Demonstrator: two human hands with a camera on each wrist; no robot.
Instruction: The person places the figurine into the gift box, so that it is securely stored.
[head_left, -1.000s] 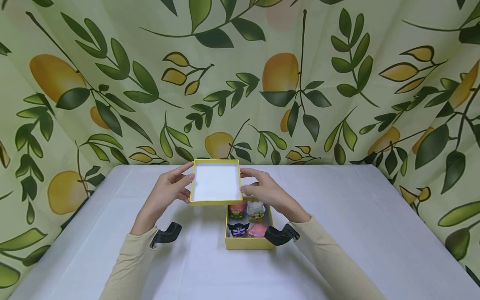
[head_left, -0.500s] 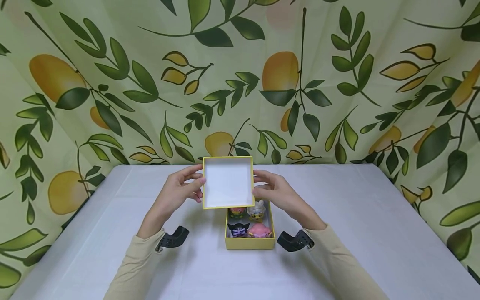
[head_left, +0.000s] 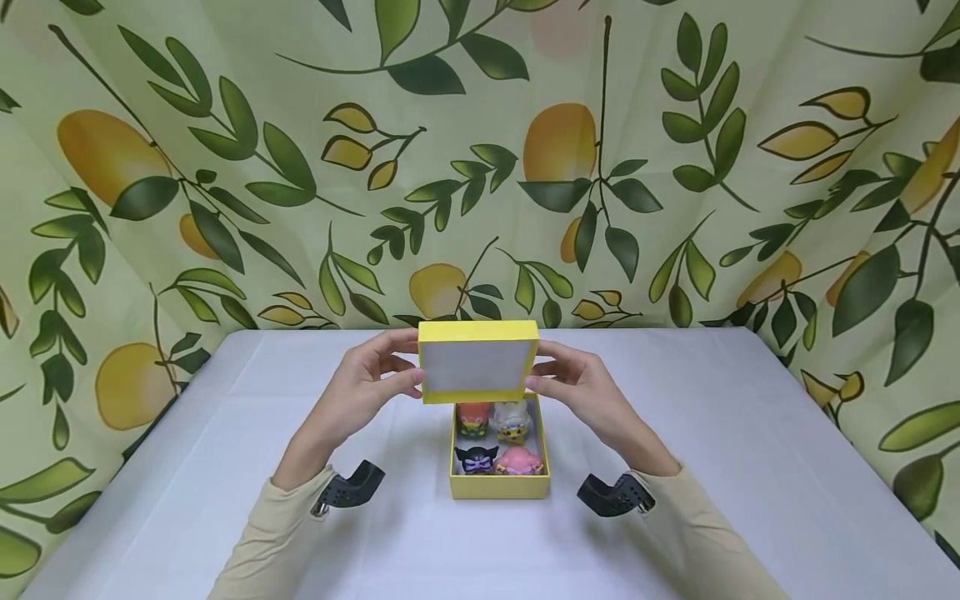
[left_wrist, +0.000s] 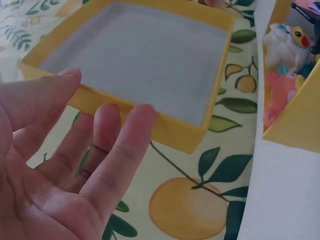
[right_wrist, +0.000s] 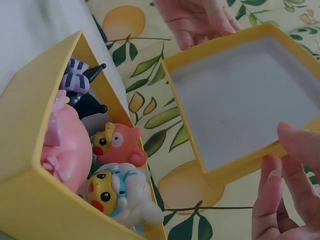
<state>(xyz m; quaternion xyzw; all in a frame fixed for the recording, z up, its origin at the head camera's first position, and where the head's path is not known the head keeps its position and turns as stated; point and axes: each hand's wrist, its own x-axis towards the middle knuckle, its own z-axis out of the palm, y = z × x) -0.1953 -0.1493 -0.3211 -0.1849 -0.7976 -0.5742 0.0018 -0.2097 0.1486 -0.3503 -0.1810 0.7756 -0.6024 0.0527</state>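
Observation:
Both hands hold up a yellow box lid [head_left: 477, 367], its white inside facing the head camera. The left hand [head_left: 371, 373] grips its left side with thumb and fingers, and the right hand [head_left: 573, 387] pinches the right side. Just below and nearer stands the open yellow box [head_left: 499, 487] on the table. Inside sit small figures: a red-pink one [head_left: 473, 421], a white one [head_left: 512, 422], a black one with a purple bow [head_left: 477, 460] and a pink one [head_left: 519, 461]. In the head view the lid's lower edge overlaps the box's back rim.
A white cloth covers the table [head_left: 187, 500]. Behind it hangs a curtain [head_left: 480, 167] printed with leaves and orange fruit. Each wrist carries a black camera mount, the left mount [head_left: 351, 485] and the right mount [head_left: 615, 495] flanking the box.
The lid has moved right, from left of the box to over its back part. It has tipped so its yellow top-side wall now shows. Both hands moved right with it.

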